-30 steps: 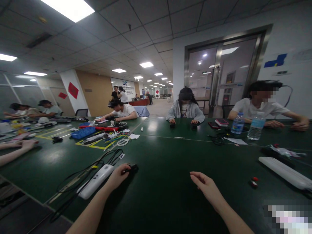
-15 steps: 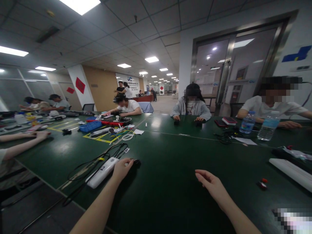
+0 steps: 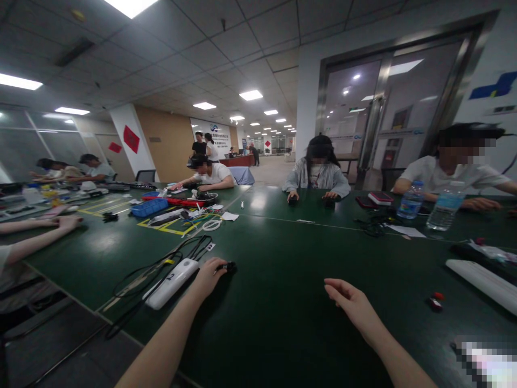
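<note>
Black object [image 3: 231, 267], held in left fingers [image 3: 218, 264], protruding past their tips

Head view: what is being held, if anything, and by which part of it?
The left grip holds a small black object by its left end; the right grip shows nothing held.

black object [image 3: 230, 267] | small, outline indistinct | partly hidden in left grip [image 3: 210, 276] | at green tabletop [image 3: 274, 307]
</note>
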Motion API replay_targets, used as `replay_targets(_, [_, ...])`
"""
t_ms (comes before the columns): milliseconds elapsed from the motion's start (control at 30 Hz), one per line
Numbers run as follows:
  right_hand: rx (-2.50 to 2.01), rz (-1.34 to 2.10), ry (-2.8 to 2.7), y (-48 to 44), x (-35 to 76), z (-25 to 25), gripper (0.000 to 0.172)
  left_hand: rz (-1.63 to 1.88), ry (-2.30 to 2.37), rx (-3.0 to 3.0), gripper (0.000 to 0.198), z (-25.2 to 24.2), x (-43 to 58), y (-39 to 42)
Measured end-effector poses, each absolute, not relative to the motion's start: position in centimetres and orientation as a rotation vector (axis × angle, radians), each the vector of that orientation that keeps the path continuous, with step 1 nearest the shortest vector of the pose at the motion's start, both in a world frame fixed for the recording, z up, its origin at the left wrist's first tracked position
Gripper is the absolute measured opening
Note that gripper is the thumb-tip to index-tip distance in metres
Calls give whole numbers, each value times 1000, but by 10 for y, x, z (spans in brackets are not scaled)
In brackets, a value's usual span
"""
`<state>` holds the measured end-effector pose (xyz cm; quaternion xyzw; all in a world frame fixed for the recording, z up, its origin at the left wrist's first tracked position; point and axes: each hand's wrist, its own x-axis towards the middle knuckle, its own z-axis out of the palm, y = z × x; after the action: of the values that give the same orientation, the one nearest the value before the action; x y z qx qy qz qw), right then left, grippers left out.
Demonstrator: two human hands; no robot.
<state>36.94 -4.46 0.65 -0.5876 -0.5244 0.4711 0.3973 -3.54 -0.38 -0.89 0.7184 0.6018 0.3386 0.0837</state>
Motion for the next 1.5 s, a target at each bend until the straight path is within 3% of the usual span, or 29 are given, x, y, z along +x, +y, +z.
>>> replay_targets(1500, [-1491, 1193, -1395, -49, 368, 12, 40, 960, 1975, 2117, 18, -8, -18, -7])
